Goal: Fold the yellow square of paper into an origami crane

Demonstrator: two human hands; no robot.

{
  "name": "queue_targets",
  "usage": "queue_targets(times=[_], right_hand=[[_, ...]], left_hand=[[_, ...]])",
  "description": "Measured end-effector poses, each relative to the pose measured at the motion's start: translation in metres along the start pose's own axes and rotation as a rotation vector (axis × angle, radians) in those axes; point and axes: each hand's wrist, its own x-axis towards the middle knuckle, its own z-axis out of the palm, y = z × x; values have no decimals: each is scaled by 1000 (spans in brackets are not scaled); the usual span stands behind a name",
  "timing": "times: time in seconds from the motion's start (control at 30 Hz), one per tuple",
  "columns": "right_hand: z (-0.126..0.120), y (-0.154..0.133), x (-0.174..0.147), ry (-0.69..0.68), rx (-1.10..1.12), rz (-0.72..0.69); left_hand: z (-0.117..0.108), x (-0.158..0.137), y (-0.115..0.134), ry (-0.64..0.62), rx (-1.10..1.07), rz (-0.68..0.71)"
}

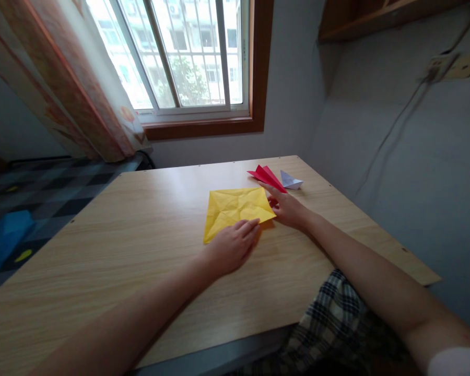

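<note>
A creased sheet of yellow paper [235,204] is tilted slightly above the table, its right corner raised over an orange-tinted shadow. My left hand [233,246] grips the near edge, fingers together on top and thumb hidden from sight. At the right edge of the sheet is my right hand [289,208], its index finger stretched out past the far corner and the other fingers curled against the paper. Just behind that finger lies a folded red paper plane [267,176]. Beside it stands a small white folded paper boat [291,180].
The pale wooden table [141,224] has a wall close along its right side. Behind it are a barred window [188,57] and a patterned curtain [74,78]. A blue object [8,235] lies on the checked bed [58,193] at left. A cable [391,130] hangs from the wall socket.
</note>
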Motion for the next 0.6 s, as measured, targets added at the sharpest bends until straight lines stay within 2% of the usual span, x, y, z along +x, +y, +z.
queue_targets(times=[0.1, 0.2, 0.33, 0.47, 0.6], right_hand=[[-4, -8, -1, -46, -63, 9], [-6, -14, 0, -90, -156, -31], [-6, -13, 1, -68, -194, -16], [-4, -9, 1, -6, -165, 27], [-5, -6, 3, 77, -85, -7]], left_hand=[[-8, 2, 7, 1, -19, 44], [-15, 2, -1, 70, -160, -44], [-16, 0, -33, 235, -240, -312], [-3, -9, -78, 409, -255, -619], [16, -18, -109, 445, -359, -870]])
